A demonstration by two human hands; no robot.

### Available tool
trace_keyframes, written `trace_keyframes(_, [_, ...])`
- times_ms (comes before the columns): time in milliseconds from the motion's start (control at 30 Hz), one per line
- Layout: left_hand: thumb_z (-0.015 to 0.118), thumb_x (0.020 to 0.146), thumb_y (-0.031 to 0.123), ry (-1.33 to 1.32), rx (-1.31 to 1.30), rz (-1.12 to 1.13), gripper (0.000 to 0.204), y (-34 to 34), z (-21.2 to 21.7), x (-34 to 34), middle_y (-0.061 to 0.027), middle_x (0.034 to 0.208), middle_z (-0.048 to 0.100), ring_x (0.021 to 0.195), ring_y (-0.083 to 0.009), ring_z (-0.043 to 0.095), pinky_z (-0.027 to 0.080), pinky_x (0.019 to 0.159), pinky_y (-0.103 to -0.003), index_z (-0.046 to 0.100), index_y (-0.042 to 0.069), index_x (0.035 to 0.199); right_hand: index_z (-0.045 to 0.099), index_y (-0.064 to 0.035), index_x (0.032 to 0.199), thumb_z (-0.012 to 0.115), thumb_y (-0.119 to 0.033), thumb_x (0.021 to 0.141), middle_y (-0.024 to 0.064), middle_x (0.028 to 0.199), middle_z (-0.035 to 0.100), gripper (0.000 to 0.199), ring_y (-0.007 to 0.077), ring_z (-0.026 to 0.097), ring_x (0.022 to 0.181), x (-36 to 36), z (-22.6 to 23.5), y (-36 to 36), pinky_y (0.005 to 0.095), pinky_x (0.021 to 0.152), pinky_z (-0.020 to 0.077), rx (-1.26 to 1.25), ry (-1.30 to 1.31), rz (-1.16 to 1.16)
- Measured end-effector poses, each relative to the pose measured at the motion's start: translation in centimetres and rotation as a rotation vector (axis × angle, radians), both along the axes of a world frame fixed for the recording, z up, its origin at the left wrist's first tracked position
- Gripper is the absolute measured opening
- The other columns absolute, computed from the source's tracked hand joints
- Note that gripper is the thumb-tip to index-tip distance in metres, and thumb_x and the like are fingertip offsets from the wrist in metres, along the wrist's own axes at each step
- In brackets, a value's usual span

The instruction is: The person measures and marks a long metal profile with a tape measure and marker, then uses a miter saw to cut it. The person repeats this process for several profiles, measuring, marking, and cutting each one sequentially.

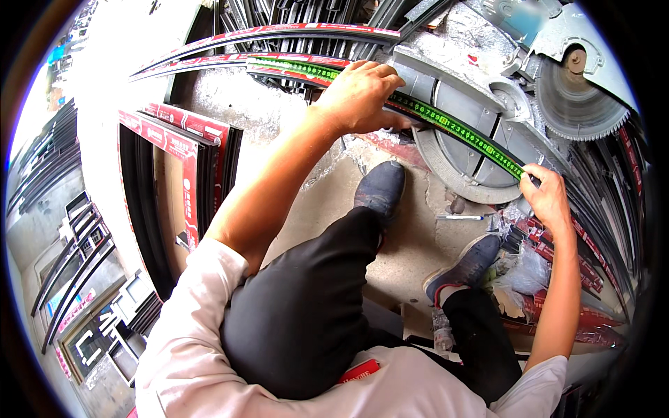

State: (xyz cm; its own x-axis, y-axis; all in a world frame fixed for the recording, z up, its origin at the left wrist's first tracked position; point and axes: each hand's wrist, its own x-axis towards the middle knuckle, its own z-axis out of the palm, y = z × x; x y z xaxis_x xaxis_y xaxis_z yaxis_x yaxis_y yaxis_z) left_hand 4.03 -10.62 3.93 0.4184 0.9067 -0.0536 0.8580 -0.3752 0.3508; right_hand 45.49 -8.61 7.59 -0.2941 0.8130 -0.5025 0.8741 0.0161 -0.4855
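Observation:
A bright green tape measure blade (453, 127) lies stretched along a long dark profile strip (433, 128), which crosses in front of the saw. My left hand (359, 96) is closed over the blade and the strip near the middle, its fingers wrapped over the far side. Farther right, my right hand (547, 194) pinches the blade's right end, thumb and forefinger together. Whether it also grips the strip is hidden. Beyond my left hand the blade runs on to the left over the strip.
A mitre saw with a toothed round blade (580, 101) and a grey round table (463, 164) stands at the far right. Red-filmed frames (167, 139) lean at left. A pen (460, 217) lies on the floor near my shoes. Plastic scraps (526, 268) and long profiles crowd the right.

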Motion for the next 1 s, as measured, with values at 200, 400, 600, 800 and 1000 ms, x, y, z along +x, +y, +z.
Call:
trace_keyframes(200, [0.084, 0.085, 0.040, 0.161, -0.033, 0.013, 0.056, 0.7, -1.6, -0.4, -0.0106, 0.123, 0.068, 0.124, -0.0308, 0.063, 0.046, 0.110, -0.044, 0.069, 0.008, 0.129, 0.071, 0.0007, 0.101, 0.064, -0.020, 0.093, 0.0153, 0.068, 0.058, 0.023, 0.0196, 0.057, 0.064, -0.9, -0.9, 1.1, 0.0381, 0.065, 0.0474, -0.049, 0.005, 0.024])
trace_keyframes(400, [0.085, 0.084, 0.034, 0.125, -0.041, 0.016, 0.049, 0.9, -2.5, -0.9, -0.0124, 0.119, 0.070, 0.116, -0.0347, 0.067, 0.053, 0.100, -0.044, 0.068, 0.007, 0.120, 0.072, 0.0001, 0.100, 0.065, -0.021, 0.092, 0.0170, 0.068, 0.058, 0.024, 0.0197, 0.058, 0.063, -1.4, -1.2, 1.7, 0.0388, 0.065, 0.0477, -0.093, -0.009, 0.033])
trace_keyframes(600, [0.083, 0.086, 0.033, 0.143, -0.163, 0.103, 0.050, 0.5, -2.7, -1.9, -0.0160, 0.119, 0.073, 0.115, -0.0354, 0.069, 0.054, 0.100, -0.045, 0.066, 0.006, 0.124, 0.074, -0.0004, 0.103, 0.066, -0.022, 0.091, 0.0175, 0.070, 0.061, 0.026, 0.0195, 0.059, 0.065, -2.1, -0.8, 1.9, 0.0393, 0.067, 0.0487, -0.140, -0.034, 0.020])
trace_keyframes(800, [0.077, 0.091, 0.026, 0.146, -0.078, 0.039, 0.039, 0.2, -3.2, -3.3, -0.0172, 0.107, 0.076, 0.107, -0.0356, 0.072, 0.055, 0.095, -0.049, 0.067, 0.010, 0.126, 0.074, -0.0010, 0.100, 0.066, -0.024, 0.090, 0.0163, 0.066, 0.058, 0.026, 0.0190, 0.056, 0.063, -1.6, -1.4, 1.8, 0.0394, 0.064, 0.0476, -0.108, 0.003, 0.045])
trace_keyframes(1000, [0.078, 0.091, 0.021, 0.159, -0.120, 0.064, 0.041, 0.1, -2.9, -3.1, -0.0155, 0.117, 0.074, 0.108, -0.0376, 0.071, 0.055, 0.093, -0.047, 0.068, 0.011, 0.131, 0.074, -0.0061, 0.099, 0.066, -0.026, 0.089, 0.0220, 0.072, 0.059, 0.024, 0.0315, 0.056, 0.064, -0.7, -2.6, 2.2, 0.0440, 0.067, 0.0495, -0.071, -0.014, 0.134])
